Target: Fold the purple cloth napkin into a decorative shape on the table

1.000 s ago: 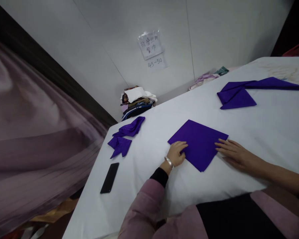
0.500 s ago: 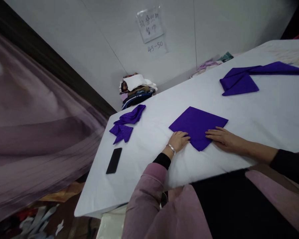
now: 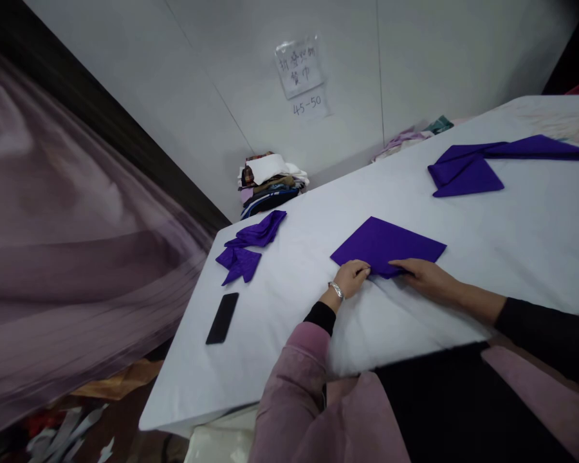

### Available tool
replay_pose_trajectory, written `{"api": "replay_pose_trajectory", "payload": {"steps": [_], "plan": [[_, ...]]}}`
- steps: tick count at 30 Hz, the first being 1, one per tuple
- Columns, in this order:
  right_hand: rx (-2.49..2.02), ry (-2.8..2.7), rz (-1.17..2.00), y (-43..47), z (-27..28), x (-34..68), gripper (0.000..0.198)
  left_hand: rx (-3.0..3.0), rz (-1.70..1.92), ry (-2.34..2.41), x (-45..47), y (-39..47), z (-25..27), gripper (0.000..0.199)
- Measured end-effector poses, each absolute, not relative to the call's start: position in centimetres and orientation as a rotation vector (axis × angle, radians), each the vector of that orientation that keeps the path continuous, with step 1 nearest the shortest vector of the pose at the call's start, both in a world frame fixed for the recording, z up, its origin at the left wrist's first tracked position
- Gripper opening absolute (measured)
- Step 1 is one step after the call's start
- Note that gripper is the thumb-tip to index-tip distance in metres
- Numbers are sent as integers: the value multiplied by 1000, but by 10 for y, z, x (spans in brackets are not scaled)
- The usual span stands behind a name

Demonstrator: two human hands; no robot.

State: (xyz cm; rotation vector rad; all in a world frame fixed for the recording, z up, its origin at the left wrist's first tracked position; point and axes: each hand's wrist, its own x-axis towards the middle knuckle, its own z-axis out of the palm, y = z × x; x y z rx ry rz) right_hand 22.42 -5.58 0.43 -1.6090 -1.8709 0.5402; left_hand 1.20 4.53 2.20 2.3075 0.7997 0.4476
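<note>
A purple cloth napkin [image 3: 388,241], folded into a flat diamond, lies on the white-covered table in front of me. My left hand [image 3: 352,278], with a silver bracelet at the wrist, pinches its near left edge. At the near right edge my right hand [image 3: 422,275] grips the cloth between thumb and fingers. Between the hands the near corner is turned up or under; which of the two I cannot tell. Over to the left lie folded purple napkins [image 3: 253,233]. A partly folded purple napkin [image 3: 468,173] with a long tail rests at the far right.
A black phone-like slab [image 3: 222,318] lies near the left edge of the white table [image 3: 289,321]. Behind the table are a stack of folded clothes [image 3: 273,183] and more cloth [image 3: 405,138]. A handwritten sign [image 3: 300,67] hangs on the wall. A mauve curtain [image 3: 77,257] fills the left side.
Both hands have gone from lying flat on the napkin to pinching its near edges. The napkin's near corner no longer points toward me. The view has tilted slightly upward.
</note>
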Motion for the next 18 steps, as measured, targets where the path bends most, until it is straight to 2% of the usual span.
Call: {"api": "replay_pose_trajectory", "payload": {"steps": [4,7,10,18], "plan": [[-1455,-1490,1084,-45,18,231,32,2086,456,789,6,40,28,27],[-1397,-1218,1407,-45,26,238,35,1994,475,830,2,35,28,40],[-1404,-1078,1479,-46,31,241,35,1944,508,956,3,35,24,50],[-1477,-1147,1402,-32,44,242,31,1840,631,1016,16,47,18,34]]}}
